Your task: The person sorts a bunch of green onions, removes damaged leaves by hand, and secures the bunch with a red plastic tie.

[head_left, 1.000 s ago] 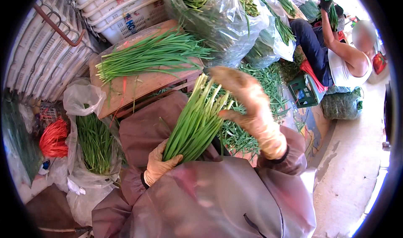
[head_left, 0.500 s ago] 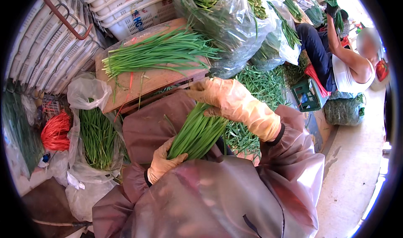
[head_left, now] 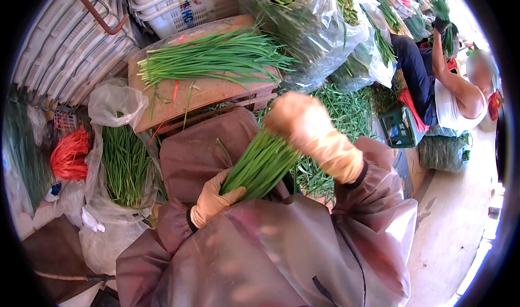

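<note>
A bundle of green garlic chives (head_left: 260, 163) lies slanted across my lap. My left hand (head_left: 215, 198), in a pale orange rubber glove, is closed round its lower end, thumb on top. At the upper end, my right hand (head_left: 300, 120) in a matching glove is curled over the leaves; motion smears its fingers, and the leaf ends under it are hidden. A second pile of garlic chives (head_left: 211, 57) rests on a low wooden stool (head_left: 216, 87) in front of me, with a red strand (head_left: 170, 109) hanging over its edge.
On the left, an open plastic bag (head_left: 116, 104) of greens stands beside a red bundle of ties (head_left: 70, 155). White crates (head_left: 187, 14) are stacked behind. Large clear bags (head_left: 319, 41) of greens and loose trimmings (head_left: 346, 112) lie ahead right. A seated person (head_left: 455, 95) lifts a bunch near a green crate (head_left: 398, 125).
My right hand has moved right and is now curled over the bundle's upper end. The left hand keeps its hold. The view has shifted slightly.
</note>
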`<state>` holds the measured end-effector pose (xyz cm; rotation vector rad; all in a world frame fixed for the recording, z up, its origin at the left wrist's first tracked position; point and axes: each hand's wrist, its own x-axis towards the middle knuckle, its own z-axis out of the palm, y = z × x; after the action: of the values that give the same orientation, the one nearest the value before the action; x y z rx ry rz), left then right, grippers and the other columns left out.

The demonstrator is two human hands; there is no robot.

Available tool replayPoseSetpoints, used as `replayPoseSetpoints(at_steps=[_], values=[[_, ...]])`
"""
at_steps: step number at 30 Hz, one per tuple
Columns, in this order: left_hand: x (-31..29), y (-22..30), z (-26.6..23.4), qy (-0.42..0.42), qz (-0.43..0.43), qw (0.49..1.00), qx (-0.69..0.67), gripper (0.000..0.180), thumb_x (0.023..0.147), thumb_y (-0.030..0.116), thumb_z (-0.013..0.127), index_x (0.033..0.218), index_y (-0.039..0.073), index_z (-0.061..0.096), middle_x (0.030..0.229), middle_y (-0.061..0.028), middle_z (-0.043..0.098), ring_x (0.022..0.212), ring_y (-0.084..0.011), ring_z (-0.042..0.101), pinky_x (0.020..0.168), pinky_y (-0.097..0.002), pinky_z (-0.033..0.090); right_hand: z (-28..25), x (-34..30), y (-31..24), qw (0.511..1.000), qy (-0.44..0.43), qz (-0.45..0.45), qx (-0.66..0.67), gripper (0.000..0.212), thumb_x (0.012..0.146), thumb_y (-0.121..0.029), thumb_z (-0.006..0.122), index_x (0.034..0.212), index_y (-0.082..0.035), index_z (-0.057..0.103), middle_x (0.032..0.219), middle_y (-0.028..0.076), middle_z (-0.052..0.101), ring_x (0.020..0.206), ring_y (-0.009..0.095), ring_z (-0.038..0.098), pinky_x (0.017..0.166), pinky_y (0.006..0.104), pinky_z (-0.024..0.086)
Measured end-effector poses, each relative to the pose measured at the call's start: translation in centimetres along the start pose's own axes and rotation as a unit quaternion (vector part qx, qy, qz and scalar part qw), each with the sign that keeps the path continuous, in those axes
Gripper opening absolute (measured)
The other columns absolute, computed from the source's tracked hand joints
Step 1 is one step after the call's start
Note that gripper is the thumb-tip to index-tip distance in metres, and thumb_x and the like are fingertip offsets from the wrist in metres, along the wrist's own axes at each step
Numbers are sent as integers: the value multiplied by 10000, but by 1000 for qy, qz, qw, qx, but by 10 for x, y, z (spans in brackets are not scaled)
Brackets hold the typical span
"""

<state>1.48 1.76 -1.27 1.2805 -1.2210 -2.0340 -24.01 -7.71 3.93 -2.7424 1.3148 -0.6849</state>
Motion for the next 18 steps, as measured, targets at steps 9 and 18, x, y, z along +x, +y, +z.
replayPoseSetpoints(at_steps=[9, 18], values=[[10, 2, -4, -29, -10, 999, 30, 429, 840, 90, 679, 1225, -33, 533, 1107, -49, 623, 954, -113, 568, 863, -270, 464, -86, -257, 134, 703, -172, 651, -228, 291, 767, -339, 716, 932, -100, 703, 917, 141, 676, 868, 315, 651, 766, 387, 505], [3, -5, -5, -1, -58, 980, -193, 350, 908, 96, 545, 1235, -27, 525, 1110, -79, 625, 949, -155, 595, 859, -311, 481, -38, -60, -24, 958, 103, 232, 136, 468, 694, 3, 702, 1148, -88, 637, 1181, 91, 621, 1127, 278, 551, 971, 379, 429]])
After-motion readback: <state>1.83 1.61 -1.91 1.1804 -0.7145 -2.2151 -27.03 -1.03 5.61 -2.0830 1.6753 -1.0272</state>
